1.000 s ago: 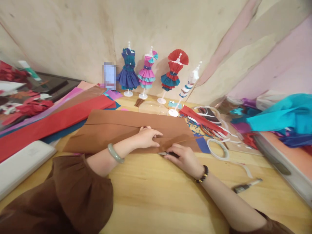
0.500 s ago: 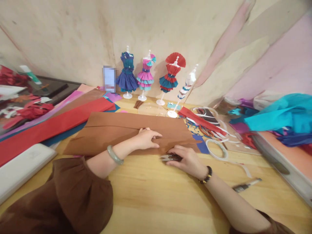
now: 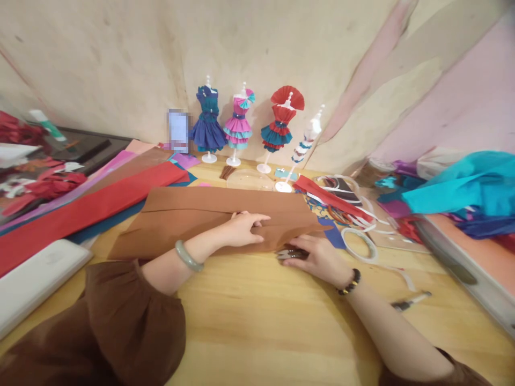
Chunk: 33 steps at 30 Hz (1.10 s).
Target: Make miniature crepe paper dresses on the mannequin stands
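Note:
A wide brown sheet (image 3: 193,201), paper or cloth, lies across the wooden table with a long crease or cut edge along it. My left hand (image 3: 243,228) rests on its middle, fingers stretched out, thumb and forefinger apart, holding nothing. At the sheet's near right edge, my right hand (image 3: 319,257) grips a pair of small thread snips (image 3: 290,254), blades pointing left. The blades sit by the edge; I cannot tell whether they touch the sheet. A narrow tip of the sheet sticks out to the right above that hand.
Several dress forms in small dresses (image 3: 209,120) stand along the wall beside a phone (image 3: 178,128). To the left lie a red strip (image 3: 92,206) and a white case (image 3: 44,279). On the right are a white tape roll (image 3: 360,244), a cutter knife (image 3: 410,302) and turquoise material (image 3: 462,182).
My right hand has shifted slightly right with the snips, away from my left hand. The left hand stays on the brown sheet. The whole view has moved a little.

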Tool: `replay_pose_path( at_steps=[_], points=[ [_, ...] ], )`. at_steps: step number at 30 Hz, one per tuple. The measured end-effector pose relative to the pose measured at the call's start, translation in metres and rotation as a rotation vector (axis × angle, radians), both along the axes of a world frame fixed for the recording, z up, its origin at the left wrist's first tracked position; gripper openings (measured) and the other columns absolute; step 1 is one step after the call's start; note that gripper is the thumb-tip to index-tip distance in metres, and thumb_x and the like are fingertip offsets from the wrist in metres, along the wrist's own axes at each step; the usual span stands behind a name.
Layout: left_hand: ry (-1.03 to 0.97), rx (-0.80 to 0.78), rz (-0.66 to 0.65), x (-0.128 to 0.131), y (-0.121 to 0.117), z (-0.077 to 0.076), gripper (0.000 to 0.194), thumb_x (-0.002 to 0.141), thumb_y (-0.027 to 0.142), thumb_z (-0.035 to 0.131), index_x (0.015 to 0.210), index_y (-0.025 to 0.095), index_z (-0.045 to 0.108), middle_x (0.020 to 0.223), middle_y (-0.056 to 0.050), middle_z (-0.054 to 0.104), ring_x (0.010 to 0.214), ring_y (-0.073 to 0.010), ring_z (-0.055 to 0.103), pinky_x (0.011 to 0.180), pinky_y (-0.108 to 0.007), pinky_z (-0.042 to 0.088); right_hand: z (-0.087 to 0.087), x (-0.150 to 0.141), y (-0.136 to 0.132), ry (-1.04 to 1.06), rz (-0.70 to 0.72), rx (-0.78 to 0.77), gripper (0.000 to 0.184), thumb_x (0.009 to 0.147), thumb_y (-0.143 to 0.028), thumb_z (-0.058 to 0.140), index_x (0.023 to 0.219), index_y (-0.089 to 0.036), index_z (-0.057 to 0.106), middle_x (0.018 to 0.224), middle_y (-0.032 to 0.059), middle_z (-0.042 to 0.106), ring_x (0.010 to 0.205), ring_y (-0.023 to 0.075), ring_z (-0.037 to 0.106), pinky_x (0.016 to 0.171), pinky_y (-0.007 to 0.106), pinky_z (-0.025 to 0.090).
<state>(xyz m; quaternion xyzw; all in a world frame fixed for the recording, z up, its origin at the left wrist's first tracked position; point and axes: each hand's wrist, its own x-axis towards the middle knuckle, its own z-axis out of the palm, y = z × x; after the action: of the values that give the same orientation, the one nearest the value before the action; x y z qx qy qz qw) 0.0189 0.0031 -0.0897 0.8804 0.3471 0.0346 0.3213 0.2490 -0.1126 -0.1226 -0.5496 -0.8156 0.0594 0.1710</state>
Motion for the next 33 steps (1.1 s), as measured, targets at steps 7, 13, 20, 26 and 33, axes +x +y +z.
replay_pose_path(
  at_steps=[7,13,20,26,33],
  points=[
    [-0.078,-0.054,-0.047,-0.003,0.0,0.003,0.068,0.076,0.03,0.067,0.14,0.024,0.043,0.124,-0.006,0.062,0.11,-0.0209,0.058,0.093,-0.029,0.041,0.006,0.008,0.001,0.006,0.006,-0.026,0.034,0.078,-0.049,0.069,0.1,-0.024,0.069,0.097,0.0053,0.073,0.086,0.0206,0.068,0.073,0.03,0.05],
    [0.113,0.012,0.008,-0.01,0.009,0.01,0.061,0.07,0.047,0.069,0.123,0.019,0.059,0.112,-0.008,0.066,0.096,-0.0225,0.063,0.076,-0.027,0.046,0.007,0.009,0.001,0.057,0.024,-0.069,0.035,0.078,-0.05,0.069,0.102,-0.024,0.069,0.097,0.0057,0.074,0.085,0.02,0.069,0.072,0.028,0.051],
    [0.106,-0.134,-0.05,-0.018,0.017,0.016,0.024,0.07,0.036,0.065,0.084,0.017,0.067,0.088,-0.004,0.069,0.078,-0.0172,0.062,0.067,-0.024,0.043,0.006,0.005,-0.002,0.042,0.021,-0.066,0.035,0.086,-0.05,0.059,0.109,-0.025,0.067,0.102,0.007,0.071,0.089,0.0204,0.067,0.075,0.029,0.052],
    [0.024,-0.244,-0.151,-0.024,0.028,0.012,0.022,0.072,0.038,0.06,0.079,0.017,0.06,0.081,0.0,0.062,0.072,-0.0137,0.054,0.066,-0.024,0.039,0.007,0.004,-0.004,0.054,0.014,-0.044,0.035,0.09,-0.048,0.053,0.114,-0.026,0.066,0.103,0.0078,0.07,0.089,0.0203,0.067,0.077,0.03,0.052],
    [0.055,-0.246,-0.136,-0.024,0.028,0.011,0.029,0.073,0.043,0.059,0.088,0.018,0.054,0.089,-0.001,0.061,0.081,-0.0161,0.055,0.073,-0.026,0.04,0.009,0.002,-0.002,0.075,0.006,-0.043,0.034,0.091,-0.047,0.053,0.114,-0.026,0.066,0.103,0.0079,0.07,0.091,0.0204,0.067,0.078,0.03,0.052]
  ],
)
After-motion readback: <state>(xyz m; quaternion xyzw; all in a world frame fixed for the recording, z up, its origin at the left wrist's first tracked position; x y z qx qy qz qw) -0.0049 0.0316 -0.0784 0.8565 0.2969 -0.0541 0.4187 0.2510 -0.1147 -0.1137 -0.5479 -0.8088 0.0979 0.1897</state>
